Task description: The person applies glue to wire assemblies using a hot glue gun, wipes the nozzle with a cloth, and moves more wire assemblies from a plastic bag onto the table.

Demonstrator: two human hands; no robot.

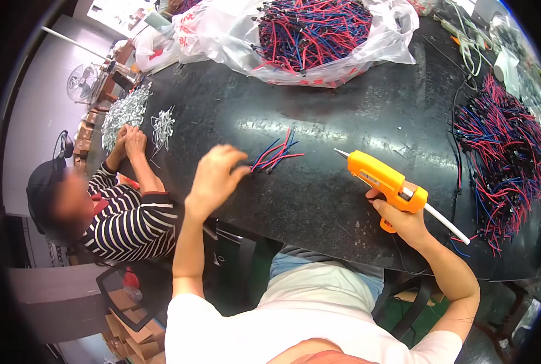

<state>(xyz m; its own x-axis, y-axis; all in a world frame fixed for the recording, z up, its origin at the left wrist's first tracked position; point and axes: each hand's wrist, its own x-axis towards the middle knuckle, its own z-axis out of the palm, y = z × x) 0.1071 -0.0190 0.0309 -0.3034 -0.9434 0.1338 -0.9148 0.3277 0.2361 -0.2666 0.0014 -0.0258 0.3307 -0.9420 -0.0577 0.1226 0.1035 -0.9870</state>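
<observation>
Reaching to a white heap (126,112) out past the left hand, a co-worker (131,224) is holding both hands at its edge. The left hand (214,179) is hovering with thumb and fingers parted; whether it is touching the wires (276,155) just beside its fingertips, I cannot tell. They are lying between the hands, nearer the left, mostly slanting away from its thumb, up and rightward. The glue gun (380,176) is pointing its nozzle back toward them, and the right hand (407,224) is gripping its handle.
</observation>
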